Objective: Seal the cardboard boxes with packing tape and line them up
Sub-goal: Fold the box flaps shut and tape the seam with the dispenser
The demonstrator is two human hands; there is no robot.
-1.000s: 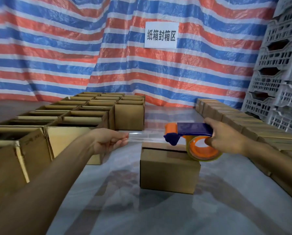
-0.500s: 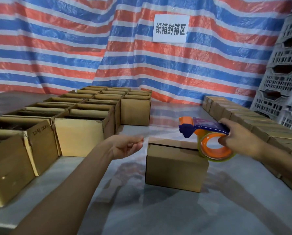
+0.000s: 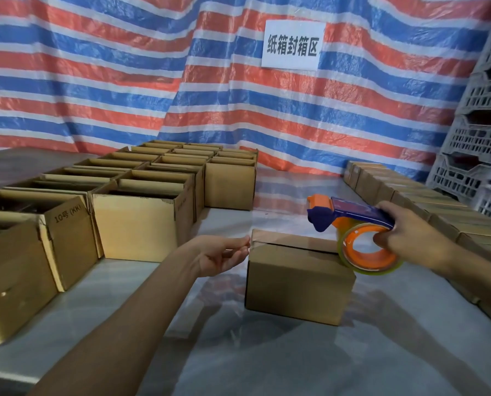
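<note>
light: dim, warm | glare: sheen on table | edges: wide-angle bowing | focus: slightly soft

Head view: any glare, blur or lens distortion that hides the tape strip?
Head view: sharp overall, the sign reads cleanly; soft glare on the plastic-covered table; wide-angle bending tilts the crates at right; the clear tape strip shows only as a faint sheen across the box top, from left hand to tape dispenser.

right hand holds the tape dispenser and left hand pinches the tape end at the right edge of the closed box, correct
Not quite. The head view shows the left hand pinching the tape end at the left edge of the closed box, not the right. The right hand does hold the tape dispenser.
</note>
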